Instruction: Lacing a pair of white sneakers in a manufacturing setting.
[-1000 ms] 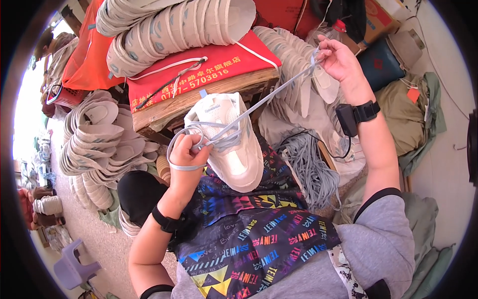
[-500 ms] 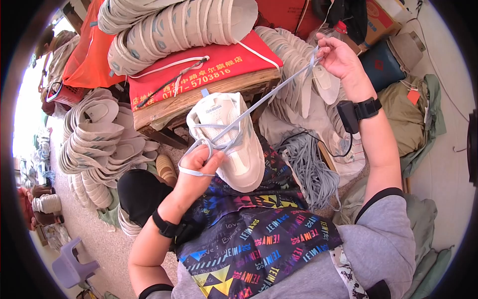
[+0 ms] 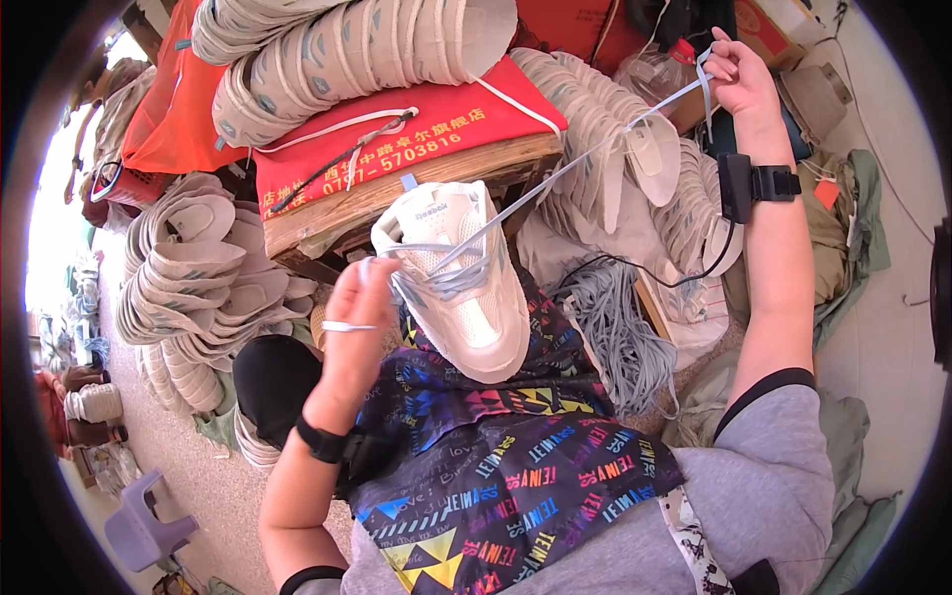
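Note:
A pale off-white shoe upper (image 3: 491, 332) lies on my lap against the edge of a wooden bench, its toe toward me. Grey-blue shoelace (image 3: 570, 169) crosses its eyelet rows and runs taut up to the right. My right hand (image 3: 744, 77), raised high at the far right, pinches that lace, and a short tail hangs from the fingers. Left of the shoe, my left hand (image 3: 355, 302) is closed on the other length of shoelace, slightly blurred. A white lace end sticks out by its knuckles.
Stacked shoe uppers (image 3: 367, 64) rest on a red bag (image 3: 416, 149) over the wooden bench (image 3: 426, 183). More uppers stand in piles at left (image 3: 188, 263) and right (image 3: 595, 139). A bundle of grey-blue laces (image 3: 620, 337) lies right of my lap. A purple stool (image 3: 149, 521) stands lower left.
My right hand has moved up and right, drawing the lace out longer. My left hand has shifted left and up, off the shoe's front. The shoe has stayed nearly in place.

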Demonstrator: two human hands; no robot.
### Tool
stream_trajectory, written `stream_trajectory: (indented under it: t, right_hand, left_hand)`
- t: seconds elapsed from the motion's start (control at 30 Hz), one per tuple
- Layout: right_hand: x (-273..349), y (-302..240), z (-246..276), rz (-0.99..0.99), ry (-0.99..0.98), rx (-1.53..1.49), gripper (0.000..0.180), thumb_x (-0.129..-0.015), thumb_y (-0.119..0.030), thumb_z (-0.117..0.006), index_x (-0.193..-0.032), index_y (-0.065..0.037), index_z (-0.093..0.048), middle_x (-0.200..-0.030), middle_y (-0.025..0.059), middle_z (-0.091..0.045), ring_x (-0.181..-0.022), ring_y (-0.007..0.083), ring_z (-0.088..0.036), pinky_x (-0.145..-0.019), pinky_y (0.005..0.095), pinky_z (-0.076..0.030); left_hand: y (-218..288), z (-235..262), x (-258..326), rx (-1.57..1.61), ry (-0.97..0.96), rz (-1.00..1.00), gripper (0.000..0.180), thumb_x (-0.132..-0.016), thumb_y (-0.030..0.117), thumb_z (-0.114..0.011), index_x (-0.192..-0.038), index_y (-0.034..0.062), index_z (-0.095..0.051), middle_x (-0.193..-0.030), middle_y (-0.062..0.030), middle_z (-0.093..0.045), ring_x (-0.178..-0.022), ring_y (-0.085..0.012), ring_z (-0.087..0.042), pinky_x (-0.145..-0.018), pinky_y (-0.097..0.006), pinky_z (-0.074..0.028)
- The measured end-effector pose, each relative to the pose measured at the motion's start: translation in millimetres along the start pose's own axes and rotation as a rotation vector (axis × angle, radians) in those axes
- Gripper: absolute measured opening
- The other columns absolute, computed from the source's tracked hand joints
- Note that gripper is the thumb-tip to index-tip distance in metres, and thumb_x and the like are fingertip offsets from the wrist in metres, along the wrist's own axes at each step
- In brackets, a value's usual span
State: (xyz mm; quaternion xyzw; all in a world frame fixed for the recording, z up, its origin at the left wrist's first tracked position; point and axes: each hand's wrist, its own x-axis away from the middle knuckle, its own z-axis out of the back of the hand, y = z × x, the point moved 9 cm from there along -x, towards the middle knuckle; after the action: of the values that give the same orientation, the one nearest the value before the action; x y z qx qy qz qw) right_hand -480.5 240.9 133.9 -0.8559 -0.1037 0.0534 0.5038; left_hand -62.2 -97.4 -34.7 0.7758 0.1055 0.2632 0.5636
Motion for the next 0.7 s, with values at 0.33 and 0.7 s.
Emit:
stream_trajectory:
  t: [0.33,0.7]
  right_hand:
    - [-23,-9,67,-0.063,0.122,0.010,0.028,-0.091,0.006,-0.047,-0.119,0.002,-0.049,-0.070,0.0036,-0.049,-0.045,0.0094,-0.034,-0.041,0.0229,-0.027]
    - [-3,-78,197,0.297,0.597,0.254,0.021,-0.092,-0.002,-0.050,-0.112,0.003,-0.056,-0.085,0.0083,-0.060,-0.048,0.0074,-0.034,-0.041,0.0214,-0.027]
  left_hand:
    - [70,201,-7,0.698,0.065,-0.016,0.027,-0.101,0.021,-0.043,-0.076,0.0136,-0.049,-0.059,0.0035,-0.035,-0.051,-0.0097,-0.030,-0.058,-0.027,-0.030]
    - [70,420,12,0.964,0.312,-0.066,0.015,-0.098,0.008,-0.048,-0.083,0.0043,-0.050,-0.071,-0.0030,-0.046,-0.071,-0.0151,-0.046,-0.073,-0.030,-0.040]
